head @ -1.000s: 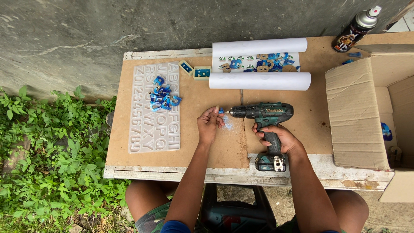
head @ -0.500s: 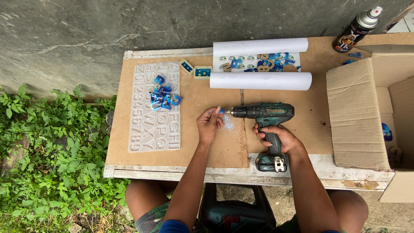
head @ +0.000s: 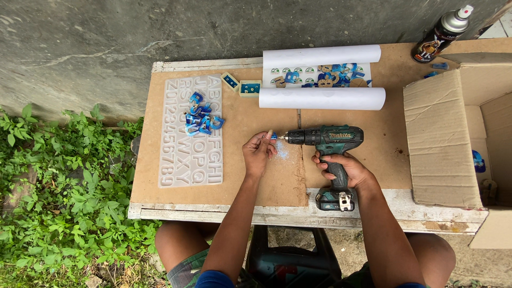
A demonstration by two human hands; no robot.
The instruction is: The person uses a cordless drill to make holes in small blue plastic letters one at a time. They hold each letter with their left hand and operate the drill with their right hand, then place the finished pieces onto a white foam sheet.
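My right hand (head: 345, 168) grips the handle of a teal and black cordless drill (head: 326, 140) lying sideways on the brown board (head: 256, 176), bit pointing left. My left hand (head: 258, 152) pinches a small blue piece (head: 273, 136) against the tip of the drill bit. Pale blue dust (head: 281, 151) lies on the board just under the bit.
A clear letter-and-number mould (head: 192, 133) with several blue letters (head: 201, 117) lies at left. Two small blue square pieces (head: 241, 85) and a partly unrolled white sheet (head: 320, 77) carrying small pieces sit behind. A spray can (head: 441, 33) and an open cardboard box (head: 453, 133) stand at right. Plants (head: 58, 197) grow at left.
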